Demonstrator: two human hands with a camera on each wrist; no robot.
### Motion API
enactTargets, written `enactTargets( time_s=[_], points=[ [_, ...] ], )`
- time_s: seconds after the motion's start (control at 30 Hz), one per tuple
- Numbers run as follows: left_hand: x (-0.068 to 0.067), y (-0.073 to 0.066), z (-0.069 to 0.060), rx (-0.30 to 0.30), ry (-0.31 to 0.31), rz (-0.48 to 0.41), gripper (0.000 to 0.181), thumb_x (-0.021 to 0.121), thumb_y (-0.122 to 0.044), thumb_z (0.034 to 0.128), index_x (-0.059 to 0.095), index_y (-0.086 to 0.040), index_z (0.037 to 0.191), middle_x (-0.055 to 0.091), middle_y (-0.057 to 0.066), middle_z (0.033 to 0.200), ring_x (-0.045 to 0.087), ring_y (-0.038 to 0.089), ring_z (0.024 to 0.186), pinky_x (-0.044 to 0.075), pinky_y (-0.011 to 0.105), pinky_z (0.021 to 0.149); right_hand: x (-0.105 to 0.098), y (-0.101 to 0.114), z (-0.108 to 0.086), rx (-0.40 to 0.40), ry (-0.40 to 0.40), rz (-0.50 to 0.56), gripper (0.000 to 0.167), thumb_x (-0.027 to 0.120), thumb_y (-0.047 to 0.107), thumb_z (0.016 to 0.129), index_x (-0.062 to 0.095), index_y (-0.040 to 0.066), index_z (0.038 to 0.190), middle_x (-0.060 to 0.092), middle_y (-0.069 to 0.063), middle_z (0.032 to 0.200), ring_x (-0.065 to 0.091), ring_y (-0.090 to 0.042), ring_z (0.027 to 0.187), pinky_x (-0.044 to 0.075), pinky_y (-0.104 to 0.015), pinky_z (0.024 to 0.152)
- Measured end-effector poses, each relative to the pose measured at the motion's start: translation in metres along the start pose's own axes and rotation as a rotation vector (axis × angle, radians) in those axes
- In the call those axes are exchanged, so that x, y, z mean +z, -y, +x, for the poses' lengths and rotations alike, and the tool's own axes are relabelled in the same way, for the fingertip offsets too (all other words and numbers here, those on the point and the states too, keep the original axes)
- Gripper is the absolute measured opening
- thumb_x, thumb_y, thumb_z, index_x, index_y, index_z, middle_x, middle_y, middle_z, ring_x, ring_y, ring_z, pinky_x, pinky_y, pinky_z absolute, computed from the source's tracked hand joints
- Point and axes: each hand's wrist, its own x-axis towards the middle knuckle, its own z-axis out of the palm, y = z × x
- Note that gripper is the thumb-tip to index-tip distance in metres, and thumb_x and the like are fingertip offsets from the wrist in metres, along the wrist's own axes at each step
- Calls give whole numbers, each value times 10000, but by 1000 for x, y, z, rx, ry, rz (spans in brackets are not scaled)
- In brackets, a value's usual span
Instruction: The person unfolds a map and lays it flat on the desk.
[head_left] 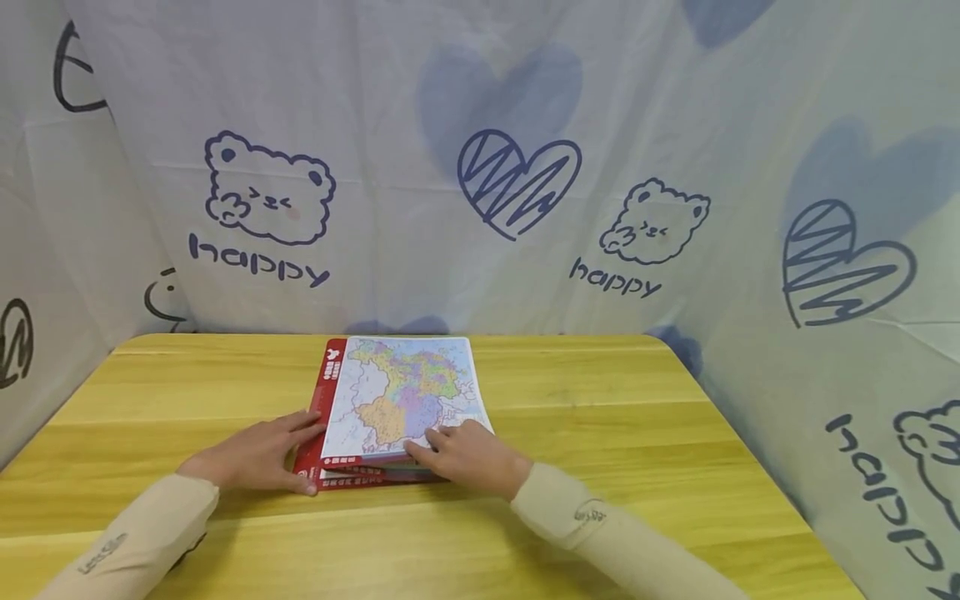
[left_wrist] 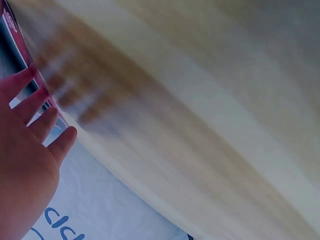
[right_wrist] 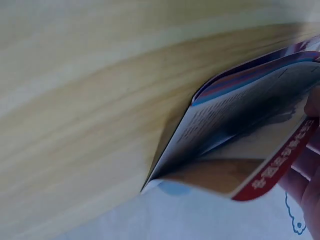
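Text (right_wrist: 196,121) inside map stack (right_wrist: 250,107): right-wrist view only

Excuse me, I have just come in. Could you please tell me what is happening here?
A person is handling a flat rectangular multicoloured map sheet with red edge strips. Their right hand pinches its near edge, which stands lifted from the thin red-edged printed layers underneath. The fingers of the left hand touch the left side of the pile. Everything lies on a yellow wood-grain table.
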Motion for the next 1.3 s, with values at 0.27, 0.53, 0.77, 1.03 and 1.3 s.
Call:
enactTargets(
  time_s=[0.27,0.53,0.77,1.03,1.3],
  points=[
    [6,-6,3,-1,-34,55,966,657,-653,785,465,89,1372,402,294,1422,478,475,1207,436,567,948,-8,7,1,91,93,-43,382,613,132,954,578,280,1305,667,19,1073,665,-100,853,315,-174,388],
    [3,-10,5,-21,-17,67,983,674,-656,770,465,96,1367,406,313,1402,461,490,1214,421,586,954,-13,7,0,172,47,-42,369,638,168,943,588,277,1292,667,11,1104,656,-114,912,492,-201,489],
    [1,-11,6,-29,-12,75,982,689,-649,757,468,87,1369,421,308,1386,472,489,1192,426,602,937,-26,-2,0,211,-27,-64,375,693,149,902,633,278,1249,671,6,1060,663,-122,887,517,-210,533],
    [4,-9,7,-39,-25,86,979,669,-677,752,485,58,1372,434,289,1385,496,468,1165,433,600,930,-47,-16,-2,243,7,-90,413,717,170,884,619,274,1272,656,-9,1117,652,-147,967,552,-249,632],
    [3,-9,6,-26,-23,90,969,665,-671,759,482,52,1377,437,291,1375,496,469,1158,439,601,920,-62,-32,-9,263,-84,-86,394,757,128,846,650,235,1209,671,-22,1076,661,-166,956,558,-279,695]
  ],
)
